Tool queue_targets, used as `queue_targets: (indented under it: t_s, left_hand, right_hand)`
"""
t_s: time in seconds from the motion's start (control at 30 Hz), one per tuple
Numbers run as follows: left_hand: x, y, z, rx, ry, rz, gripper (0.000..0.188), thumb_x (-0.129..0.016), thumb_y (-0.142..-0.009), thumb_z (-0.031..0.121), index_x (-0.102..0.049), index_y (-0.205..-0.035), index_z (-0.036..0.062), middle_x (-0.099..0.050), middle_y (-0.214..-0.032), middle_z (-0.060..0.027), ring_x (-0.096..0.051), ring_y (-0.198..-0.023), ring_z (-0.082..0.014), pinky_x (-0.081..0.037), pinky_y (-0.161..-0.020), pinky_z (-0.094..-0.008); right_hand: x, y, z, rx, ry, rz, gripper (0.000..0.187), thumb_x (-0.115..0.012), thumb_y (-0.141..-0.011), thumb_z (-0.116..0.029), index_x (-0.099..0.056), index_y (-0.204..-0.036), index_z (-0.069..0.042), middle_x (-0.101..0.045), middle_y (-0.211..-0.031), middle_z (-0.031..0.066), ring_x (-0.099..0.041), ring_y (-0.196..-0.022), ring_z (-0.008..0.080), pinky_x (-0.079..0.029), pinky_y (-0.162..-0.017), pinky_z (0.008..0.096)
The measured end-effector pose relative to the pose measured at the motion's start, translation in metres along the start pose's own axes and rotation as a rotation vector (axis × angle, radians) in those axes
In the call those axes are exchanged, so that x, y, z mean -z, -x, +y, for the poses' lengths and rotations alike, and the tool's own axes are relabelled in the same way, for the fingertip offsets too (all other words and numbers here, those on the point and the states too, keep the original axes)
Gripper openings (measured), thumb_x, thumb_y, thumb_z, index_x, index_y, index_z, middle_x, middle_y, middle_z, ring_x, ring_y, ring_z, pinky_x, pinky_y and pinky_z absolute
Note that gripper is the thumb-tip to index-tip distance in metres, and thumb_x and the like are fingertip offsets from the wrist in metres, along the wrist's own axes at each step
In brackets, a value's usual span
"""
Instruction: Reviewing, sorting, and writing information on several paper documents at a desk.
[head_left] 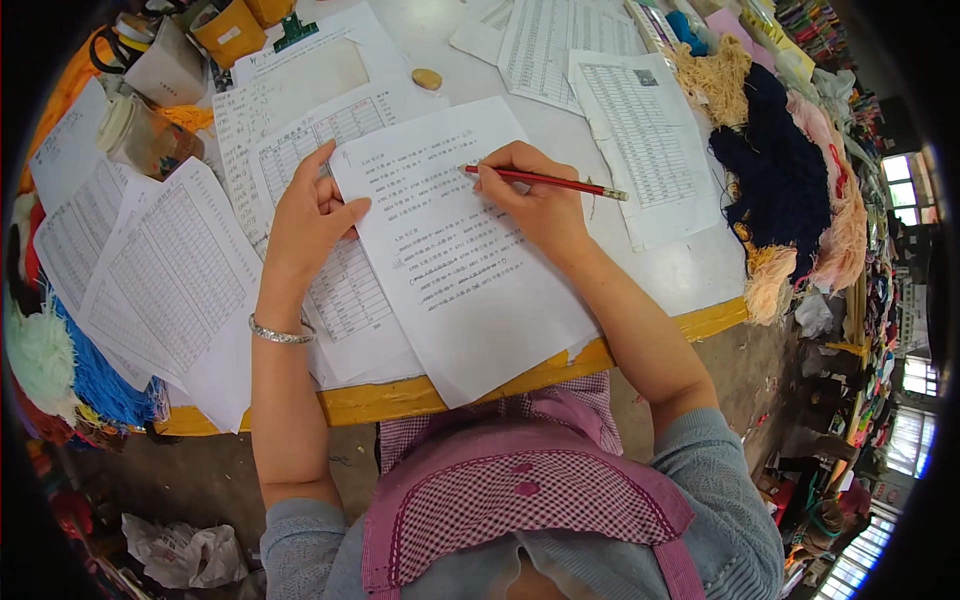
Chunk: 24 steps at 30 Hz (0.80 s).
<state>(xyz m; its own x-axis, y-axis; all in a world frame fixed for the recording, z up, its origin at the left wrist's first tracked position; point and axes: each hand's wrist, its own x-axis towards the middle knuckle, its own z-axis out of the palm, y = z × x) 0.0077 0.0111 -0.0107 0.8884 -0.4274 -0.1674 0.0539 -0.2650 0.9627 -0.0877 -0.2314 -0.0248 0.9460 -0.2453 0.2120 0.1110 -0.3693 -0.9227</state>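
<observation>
One light-looking pencil (560, 182) sits clamped near its tip in the right hand (540, 207); the left hand (308, 222), thumb and forefinger apart, touches a flimsy-looking sheet's (460, 245) edge, its best hold

The right hand (535, 205) covers some writing on the page (480, 345). The page hides part of the chart (355, 300) under it. Stuff at the far right (835, 515) is too small to tell.
</observation>
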Motion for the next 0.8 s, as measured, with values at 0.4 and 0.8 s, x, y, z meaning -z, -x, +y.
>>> queue_targets:
  t_s: [0.4,0.8]
  left_hand:
    - [-0.0004,-0.0003,-0.001,0.012,0.034,0.001,0.076,-0.068,-0.083,-0.001,-0.031,-0.149,-0.0021,-0.062,-0.08,-0.0018,-0.055,-0.068,-0.005,-0.049,-0.062,-0.0185]
    - [0.0,0.0,0.0004,0.015,0.038,-0.007,0.075,-0.067,-0.083,-0.001,-0.031,-0.148,-0.0016,-0.064,-0.083,-0.0029,-0.057,-0.07,-0.006,-0.05,-0.064,-0.0197]
  right_hand:
    - [-0.0008,-0.0006,-0.0027,0.0,0.066,-0.024,0.005,-0.065,-0.088,-0.002,-0.063,-0.091,0.003,-0.07,-0.087,0.0068,-0.069,-0.078,0.0119,-0.054,-0.07,0.0229]
    - [-0.0012,-0.0008,0.0002,0.053,0.049,-0.009,0.005,-0.065,-0.088,0.0,-0.064,-0.091,0.004,-0.07,-0.086,0.0072,-0.07,-0.081,0.0131,-0.055,-0.072,0.0235]
